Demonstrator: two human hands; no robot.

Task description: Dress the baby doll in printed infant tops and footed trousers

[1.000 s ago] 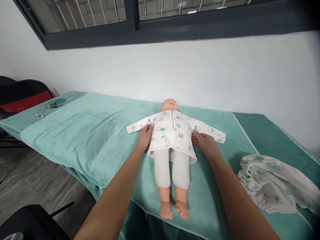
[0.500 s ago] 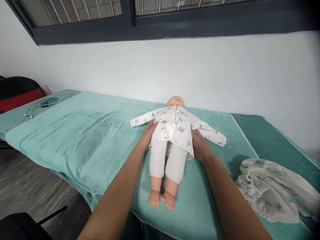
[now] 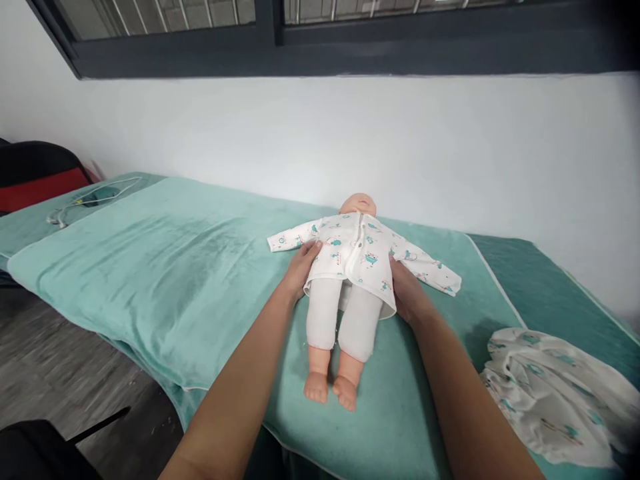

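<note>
One left hand (image 3: 303,267), one doll (image 3: 359,303) lying face up, one right hand (image 3: 410,293), in a row across a bed (image 3: 150,260).
Well left of the left fingers, a white cord (image 3: 120,193) lies on the bed. The left fingers rest against one side of the doll's printed jacket (image 3: 345,250), just below the outstretched sleeve. Between both hands' fingers is the doll's torso; its head (image 3: 358,203) lies beyond them, its white-covered legs and bare feet on the near side. The right fingers touch the jacket's other side below the opposite sleeve, partly hidden, so whether either hand's fingers are closed on anything I cannot tell. Right of and nearer than the right fingers, crumpled printed fabric (image 3: 555,393) lies on the bed.
</note>
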